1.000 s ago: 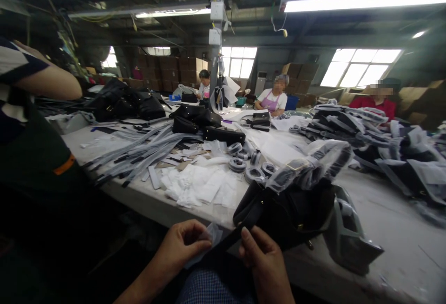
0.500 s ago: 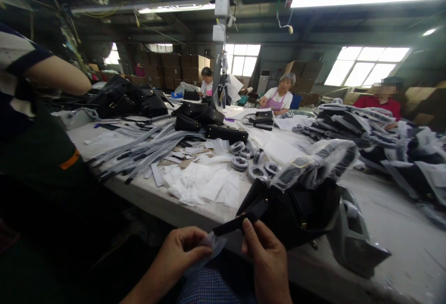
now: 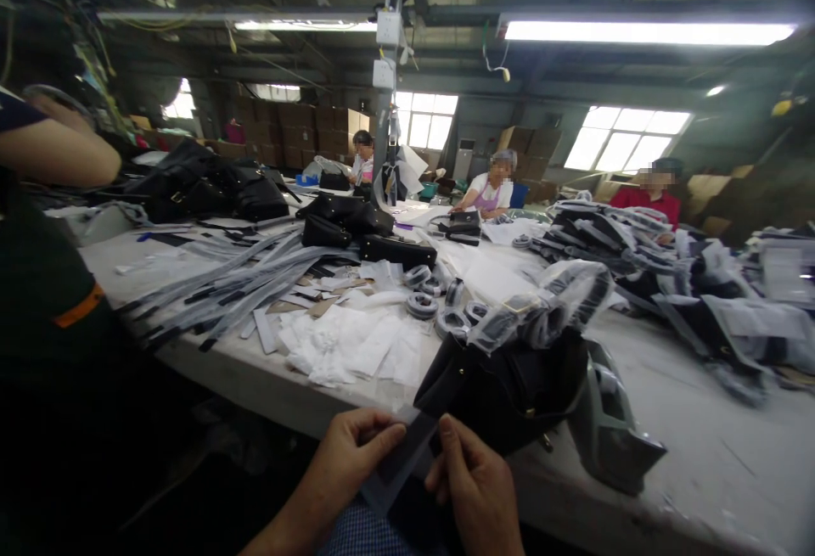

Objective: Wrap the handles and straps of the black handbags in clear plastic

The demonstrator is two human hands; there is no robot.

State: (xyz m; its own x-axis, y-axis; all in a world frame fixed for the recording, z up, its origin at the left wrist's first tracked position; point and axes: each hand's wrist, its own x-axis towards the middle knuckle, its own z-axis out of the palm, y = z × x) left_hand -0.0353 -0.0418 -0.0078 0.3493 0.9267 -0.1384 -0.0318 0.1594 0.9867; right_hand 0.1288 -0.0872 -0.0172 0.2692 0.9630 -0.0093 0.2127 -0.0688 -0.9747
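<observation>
Pinching translucent sheet [image 3: 407, 457] between fingers [image 3: 387, 441] of left hand [image 3: 351, 458], lower centre of frame, just below black bag [image 3: 490, 395] on bench [image 3: 688, 437]. Holding right hand [image 3: 477, 480] at sheet's right edge with fingers bunched; cannot tell whether gripping.

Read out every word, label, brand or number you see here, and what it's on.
None can be read.
Translucent sheet in the left hand: no lettering visible.
Nearest black bag: no legible brand.
Stacked cardboard boxes: too distant and dim to read any print.
</observation>
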